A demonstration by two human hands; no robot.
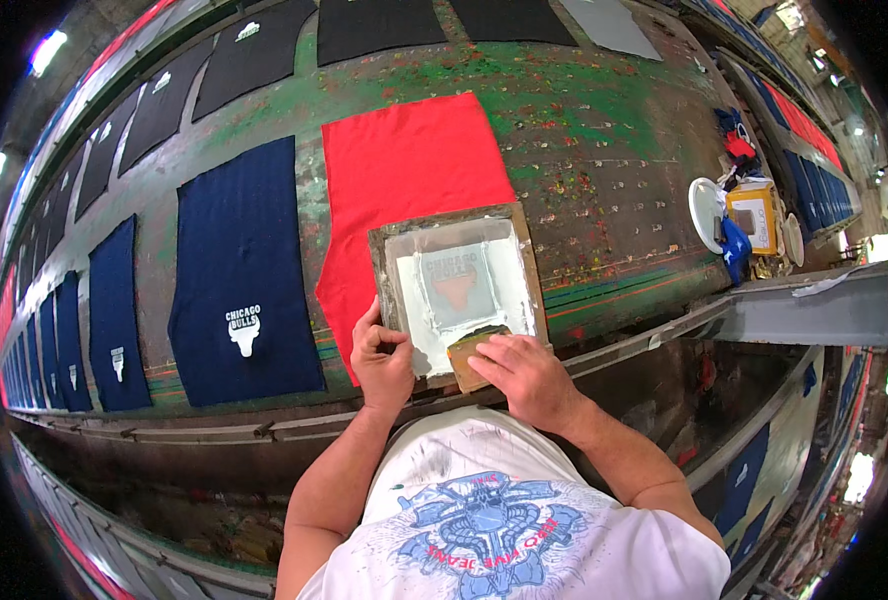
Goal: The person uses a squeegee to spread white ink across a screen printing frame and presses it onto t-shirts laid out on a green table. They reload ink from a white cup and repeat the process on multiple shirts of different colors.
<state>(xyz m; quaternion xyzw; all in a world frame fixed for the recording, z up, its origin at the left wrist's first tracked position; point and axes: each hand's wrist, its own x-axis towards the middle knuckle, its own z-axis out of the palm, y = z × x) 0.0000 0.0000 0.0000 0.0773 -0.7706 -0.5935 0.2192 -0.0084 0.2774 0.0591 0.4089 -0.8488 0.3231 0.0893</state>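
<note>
While the left hand (382,362) steadies the frame (456,285), bare table (614,160) spreads rightward.

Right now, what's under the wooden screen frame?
The screen frame lies on the red fabric panel, which shows around its top and left edges. The fabric beneath the white-inked mesh is mostly covered, so any print is hidden.

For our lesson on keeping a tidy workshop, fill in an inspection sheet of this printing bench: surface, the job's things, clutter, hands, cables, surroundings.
Surface: long green table, paint-flecked and worn.
Job's things: wooden-framed screen lies on red fabric; squeegee at its near edge.
Clutter: white plates, a yellow-framed screen and blue rag at the table's right.
Hands: left hand grips the frame's near-left corner; right hand rests on the squeegee.
Cables: nothing seen.
Surroundings: navy fabric pieces with white prints in a row leftward; black pieces on the far side.
</note>
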